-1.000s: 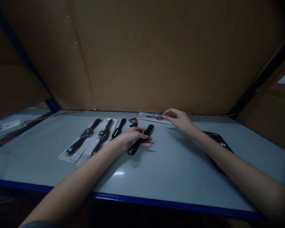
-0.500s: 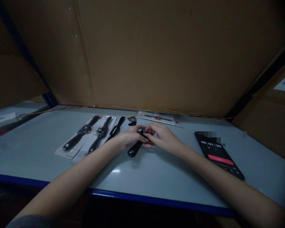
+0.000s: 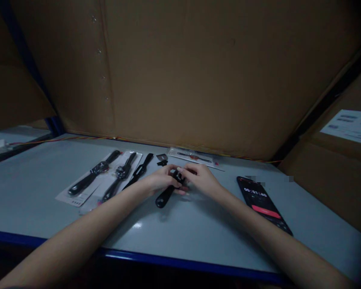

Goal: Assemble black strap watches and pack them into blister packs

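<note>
A black watch strap (image 3: 166, 193) lies low over the grey table top, its lower end showing below my hands and its upper part hidden by my fingers. My left hand (image 3: 161, 180) grips it from the left, and my right hand (image 3: 200, 179) pinches its upper end from the right. Left of my hands lie two black watches on white cards (image 3: 94, 172) (image 3: 120, 175) and a loose black strap (image 3: 140, 170). Small black pieces (image 3: 162, 159) sit just beyond my left hand. Behind my right hand lies a card with a thin strap (image 3: 193, 157).
A phone (image 3: 260, 202) showing a running timer lies on the table (image 3: 39, 200) to the right. Brown cardboard walls (image 3: 183, 72) rise behind it, with a thin cable (image 3: 78, 139) along the back. The table has a blue front edge (image 3: 138, 257).
My right hand has moved from the far card onto the strap beside my left hand. The view has shifted, bringing the phone into sight at the right.
</note>
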{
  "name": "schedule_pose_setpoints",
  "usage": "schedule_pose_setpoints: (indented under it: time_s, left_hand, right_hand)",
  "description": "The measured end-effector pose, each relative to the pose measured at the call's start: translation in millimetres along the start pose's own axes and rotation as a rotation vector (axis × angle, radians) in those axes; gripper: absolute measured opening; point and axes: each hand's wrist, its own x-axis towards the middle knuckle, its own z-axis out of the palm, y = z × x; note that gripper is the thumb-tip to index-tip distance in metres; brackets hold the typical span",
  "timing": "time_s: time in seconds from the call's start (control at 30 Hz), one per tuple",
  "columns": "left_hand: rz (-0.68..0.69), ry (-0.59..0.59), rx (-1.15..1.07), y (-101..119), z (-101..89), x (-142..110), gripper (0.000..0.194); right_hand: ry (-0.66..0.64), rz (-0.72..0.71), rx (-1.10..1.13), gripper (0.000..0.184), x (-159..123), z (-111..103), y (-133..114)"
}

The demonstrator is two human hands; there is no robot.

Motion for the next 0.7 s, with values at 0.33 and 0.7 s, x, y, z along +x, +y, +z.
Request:
schedule_pose_setpoints:
  time_s: [0.33, 0.7]
  left_hand:
    - [-0.075, 0.144, -0.139, 1, -10.3, 8, 0.046]
    - [-0.107, 0.164, -0.166, 1, -16.5, 12, 0.034]
  right_hand:
    - [0.062, 0.012, -0.688, 0.043, 51, -65, 97]
    - [-0.024, -0.032, -0.679, 0.053, 48, -51, 126]
